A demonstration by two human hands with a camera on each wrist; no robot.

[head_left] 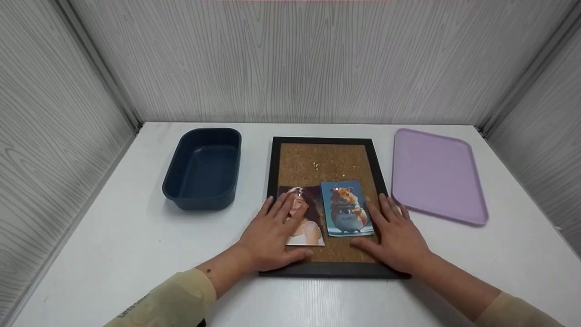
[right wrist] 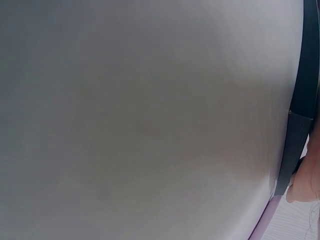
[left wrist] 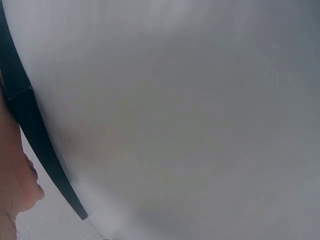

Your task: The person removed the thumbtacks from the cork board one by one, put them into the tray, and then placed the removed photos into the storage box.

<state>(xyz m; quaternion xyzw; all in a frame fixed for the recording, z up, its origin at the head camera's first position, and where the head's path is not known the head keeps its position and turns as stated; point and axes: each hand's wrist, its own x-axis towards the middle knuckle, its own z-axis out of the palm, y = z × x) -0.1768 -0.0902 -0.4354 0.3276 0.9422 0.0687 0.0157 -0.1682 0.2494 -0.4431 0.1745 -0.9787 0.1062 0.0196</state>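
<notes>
In the head view a cork board with a black frame lies flat on the white table. A photo of a person lies on its lower left, beside a blue card with a cartoon hamster. My left hand rests with spread fingers over the board's left edge, partly covering the photo. Over the right edge lies my right hand, its fingers extended beside the hamster card. Both wrist views show the frame's dark side close to the hand.
A dark blue rectangular bin stands left of the board. To the right lies a flat lilac tray, its near left edge close to my right fingertips. Small shiny specks dot the cork. Wood-patterned panels enclose the table's back and sides.
</notes>
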